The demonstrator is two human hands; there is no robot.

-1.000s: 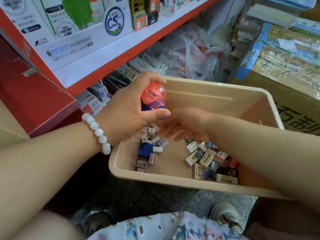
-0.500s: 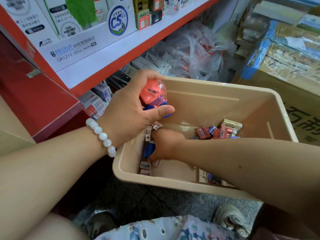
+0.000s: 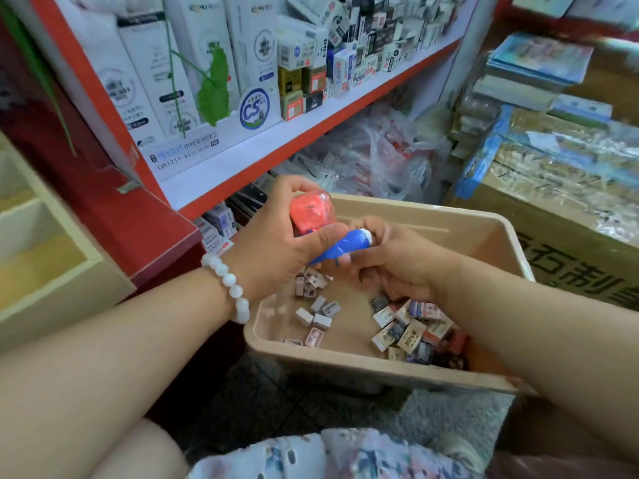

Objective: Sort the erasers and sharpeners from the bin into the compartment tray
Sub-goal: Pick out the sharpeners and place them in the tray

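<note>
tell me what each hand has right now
Left hand: grips the red sharpener.
Right hand: grips the blue sharpener.

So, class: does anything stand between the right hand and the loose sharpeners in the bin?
Nothing lies over the small sharpeners, but the right hand already holds a blue sharpener above them.

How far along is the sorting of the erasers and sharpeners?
Barely started: nothing shows in the tray compartments in view. In hand: the left hand holds a red sharpener; the right hand a blue one. Left: small sharpeners and erasers in the bin.
</note>
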